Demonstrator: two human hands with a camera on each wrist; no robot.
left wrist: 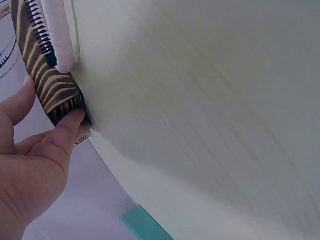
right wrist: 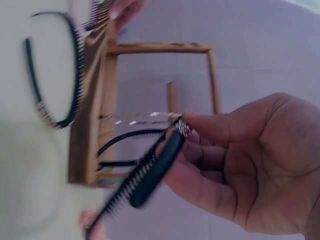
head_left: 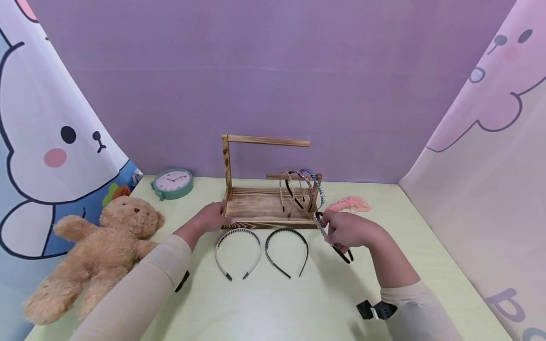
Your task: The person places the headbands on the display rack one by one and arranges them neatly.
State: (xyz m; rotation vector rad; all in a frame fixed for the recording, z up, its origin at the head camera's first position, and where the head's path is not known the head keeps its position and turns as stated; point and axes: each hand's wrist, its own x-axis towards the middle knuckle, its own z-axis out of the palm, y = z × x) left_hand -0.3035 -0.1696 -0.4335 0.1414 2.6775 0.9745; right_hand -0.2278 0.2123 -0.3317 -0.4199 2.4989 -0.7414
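Observation:
A wooden stand (head_left: 251, 206) with a tall bar and a short lower bar is on the table. My left hand (head_left: 209, 218) grips the left end of its base, thumb on one side and fingers on the other in the left wrist view. Beside the stand's right front corner, my right hand (head_left: 351, 229) pinches a black toothed headband (right wrist: 157, 170) with sparkling beads, its ends pointing down toward the table. Several headbands, among them a blue one (head_left: 321, 188), hang on the lower bar. In front of the base lie a white headband (head_left: 218, 253) and a black headband (head_left: 286, 230).
A teddy bear (head_left: 111, 246) lies at the left of the table, with a green round clock (head_left: 174, 184) behind it. Pink yarn (head_left: 350, 203) lies right of the stand. Purple cloth (head_left: 273, 71) hangs behind, and patterned curtains flank both sides.

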